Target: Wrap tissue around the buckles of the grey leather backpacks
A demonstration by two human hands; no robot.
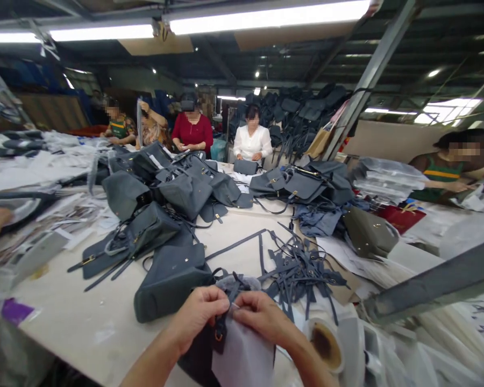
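My left hand (198, 313) and my right hand (262, 317) meet at the near edge of the table, both pinched shut. Between them they hold a dark grey strap piece (221, 328) with a small orange ring, over a sheet of white paper (242, 357). A dark grey bag (199, 357) lies partly under the paper. Just beyond my hands lies another grey bag (167, 285) on its side. To the right of it spreads a pile of loose dark straps (298, 269).
The long white table (64, 317) carries heaps of grey bags (177, 188), papers and clear plastic sleeves (387, 177). A roll of tape (326, 344) sits by my right wrist. Several people sit along the far side and at the right. A grey metal bar (435, 282) crosses at the right.
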